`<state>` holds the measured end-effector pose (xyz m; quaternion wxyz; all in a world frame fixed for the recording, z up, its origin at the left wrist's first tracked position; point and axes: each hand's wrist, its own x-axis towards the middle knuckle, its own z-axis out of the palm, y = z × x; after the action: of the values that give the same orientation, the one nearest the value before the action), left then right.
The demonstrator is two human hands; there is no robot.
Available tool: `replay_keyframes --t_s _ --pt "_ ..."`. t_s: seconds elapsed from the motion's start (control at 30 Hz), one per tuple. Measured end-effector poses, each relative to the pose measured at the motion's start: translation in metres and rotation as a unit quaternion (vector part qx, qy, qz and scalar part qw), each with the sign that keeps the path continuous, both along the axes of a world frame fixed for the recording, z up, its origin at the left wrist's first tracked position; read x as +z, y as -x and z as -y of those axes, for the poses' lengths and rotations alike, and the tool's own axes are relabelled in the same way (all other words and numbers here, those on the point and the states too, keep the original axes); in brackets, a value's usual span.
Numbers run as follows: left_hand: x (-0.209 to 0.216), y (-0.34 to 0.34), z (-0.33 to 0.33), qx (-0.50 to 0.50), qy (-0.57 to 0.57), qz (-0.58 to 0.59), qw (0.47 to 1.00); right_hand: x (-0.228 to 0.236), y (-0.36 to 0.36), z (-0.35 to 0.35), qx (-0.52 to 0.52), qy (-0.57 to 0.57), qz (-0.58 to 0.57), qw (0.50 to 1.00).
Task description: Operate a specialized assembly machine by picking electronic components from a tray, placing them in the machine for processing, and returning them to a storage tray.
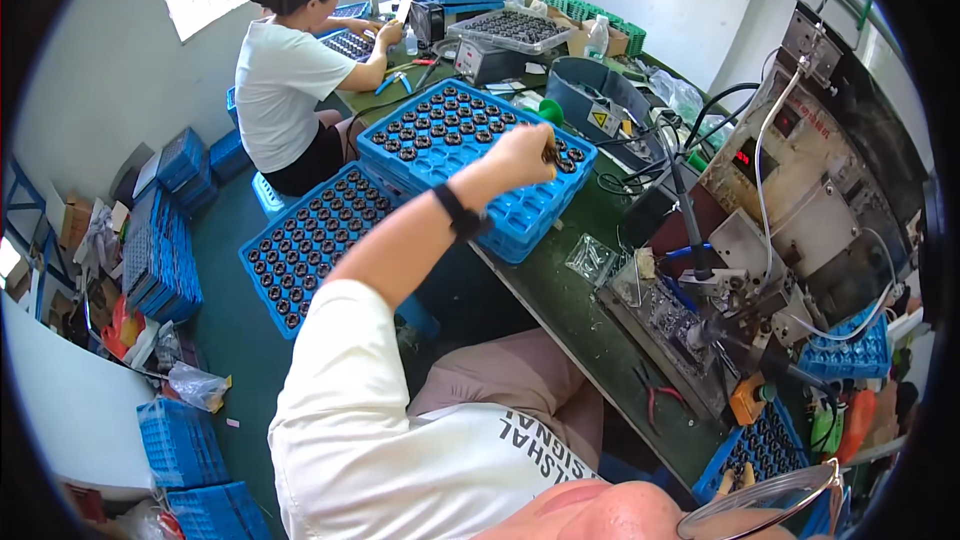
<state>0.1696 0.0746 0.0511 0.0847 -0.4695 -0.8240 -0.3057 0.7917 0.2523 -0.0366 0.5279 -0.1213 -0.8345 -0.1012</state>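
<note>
My left hand (522, 154), with a dark band on its wrist, reaches over the near right part of a blue compartment tray (470, 156) stacked on the bench. Its fingers are closed on a small dark ring-shaped part (552, 154), partly hidden by the hand. Similar round parts fill the tray's far rows, while several pockets by my wrist are bare. At the lower right, two fingertips of my right hand (737, 479) show apart over another blue tray (707, 478) of dark parts. The rest of that hand is hidden, so its grip cannot be made out.
A lower tray of parts (315, 245) stands left of the bench (540, 275). Right of me is a machine (775, 165) with hoses and cables; red-handled pliers (658, 402) and a small bag (592, 258) lie before it. A co-worker (290, 90) sits at the far left.
</note>
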Motion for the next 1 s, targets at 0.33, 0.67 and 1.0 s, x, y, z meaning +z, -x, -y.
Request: replay_keyframes --t_s 0.33,0.67,1.0 --pt "-0.054 -0.073 0.007 -0.112 -0.24 0.508 0.82 -0.017 0.0 0.017 -0.178 0.387 -0.143 0.893" --pt "-0.055 -0.075 0.012 -0.125 -0.23 0.457 0.85 -0.011 0.016 0.031 -0.197 0.404 -0.286 0.846" --pt "-0.062 -0.079 0.014 -0.12 -0.246 0.462 0.843 -0.055 -0.031 -0.012 -0.197 0.395 -0.205 0.874"
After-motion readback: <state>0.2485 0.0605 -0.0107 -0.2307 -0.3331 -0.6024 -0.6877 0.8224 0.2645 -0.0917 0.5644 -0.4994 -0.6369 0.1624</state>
